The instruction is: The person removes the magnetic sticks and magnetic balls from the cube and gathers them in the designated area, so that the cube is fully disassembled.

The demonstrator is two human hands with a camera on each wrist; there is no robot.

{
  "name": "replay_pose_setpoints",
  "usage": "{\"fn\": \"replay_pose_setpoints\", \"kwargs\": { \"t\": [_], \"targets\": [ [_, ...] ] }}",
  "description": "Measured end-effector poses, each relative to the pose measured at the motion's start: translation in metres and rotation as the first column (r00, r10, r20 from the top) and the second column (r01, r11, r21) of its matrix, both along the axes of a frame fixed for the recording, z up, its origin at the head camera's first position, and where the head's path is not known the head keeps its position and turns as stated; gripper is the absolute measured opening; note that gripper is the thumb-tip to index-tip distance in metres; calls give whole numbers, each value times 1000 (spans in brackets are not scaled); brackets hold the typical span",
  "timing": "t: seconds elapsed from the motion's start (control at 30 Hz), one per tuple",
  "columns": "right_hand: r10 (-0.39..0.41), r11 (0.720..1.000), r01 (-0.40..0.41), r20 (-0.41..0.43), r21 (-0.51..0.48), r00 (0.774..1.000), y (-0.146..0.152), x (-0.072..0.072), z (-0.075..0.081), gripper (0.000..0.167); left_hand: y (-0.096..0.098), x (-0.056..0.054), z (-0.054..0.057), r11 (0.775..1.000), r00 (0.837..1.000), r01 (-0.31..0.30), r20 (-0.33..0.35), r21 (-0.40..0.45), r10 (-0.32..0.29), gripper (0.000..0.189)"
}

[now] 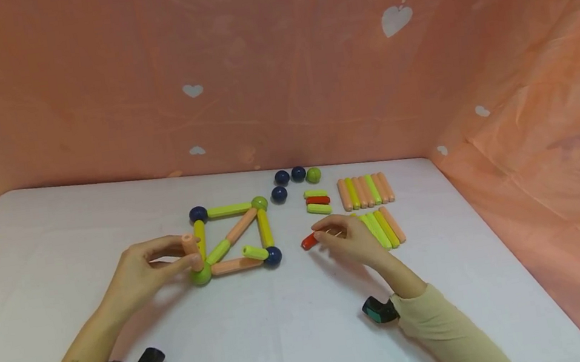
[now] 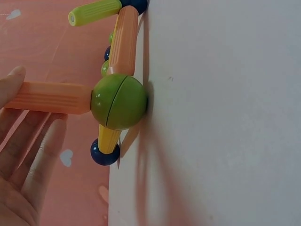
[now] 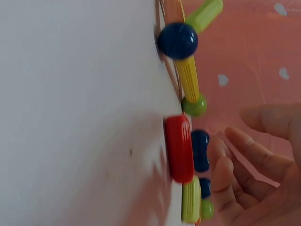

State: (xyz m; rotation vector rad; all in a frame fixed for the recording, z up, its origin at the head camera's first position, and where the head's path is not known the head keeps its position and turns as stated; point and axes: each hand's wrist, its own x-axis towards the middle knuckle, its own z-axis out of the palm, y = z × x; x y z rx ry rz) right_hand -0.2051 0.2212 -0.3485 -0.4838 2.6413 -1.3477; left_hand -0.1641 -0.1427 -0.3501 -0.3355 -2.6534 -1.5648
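My left hand (image 1: pixel 137 271) holds a peach rod (image 2: pixel 56 98) between thumb and fingers. The rod stands up from a green ball (image 2: pixel 119 101) at the near left corner of a flat frame of rods and balls, its end touching the ball. A peach and light green diagonal (image 1: pixel 241 226) crosses the frame. From the near right blue ball (image 1: pixel 273 256) a short light green rod (image 1: pixel 255 252) rises. My right hand (image 1: pixel 353 243), fingers loosely bent and apart, hovers beside a short red rod (image 3: pixel 179 148) lying on the table, gripping nothing.
Loose blue balls (image 1: pixel 279 194) and a green ball (image 1: pixel 313 175) lie behind the frame. Short light green and red rods (image 1: pixel 317 200) sit right of them. Farther right are two rows of longer rods (image 1: pixel 366 191), the near one partly behind my right hand. An orange cloth (image 1: pixel 277 85) hangs behind the table.
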Motion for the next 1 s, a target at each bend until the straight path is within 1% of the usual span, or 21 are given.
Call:
{"fn": "replay_pose_setpoints", "kwargs": {
  "t": [0.17,0.3,0.37,0.5,0.6,0.67,0.8,1.0],
  "targets": [
    [38,999,-39,-20,-10,999,-16,2,0,26,0,0,0,1000,1000,0,1,0,0,41],
    [53,999,-53,-10,2,999,-29,3,1,26,1,0,0,1000,1000,-2,0,-9,2,42],
    [72,997,-72,3,1,997,-35,4,1,26,1,0,0,1000,1000,-2,-1,-12,2,42],
    [151,989,-151,11,4,988,-46,4,1,29,1,0,-1,1000,1000,2,-10,-4,-2,41],
    [219,976,-219,-6,15,976,-55,3,0,31,1,0,-1,1000,1000,3,-17,3,-3,40],
    [249,968,-249,-19,29,968,-61,2,-1,31,1,-1,-2,1000,1000,3,-20,7,-3,39],
    [273,961,-270,-47,62,961,-70,1,-4,30,2,-1,-2,1000,1000,10,-28,18,-10,39],
    [264,962,-257,-66,95,962,-76,0,-3,28,1,-1,-1,1000,1000,16,-25,20,-15,40]
  ]
}}
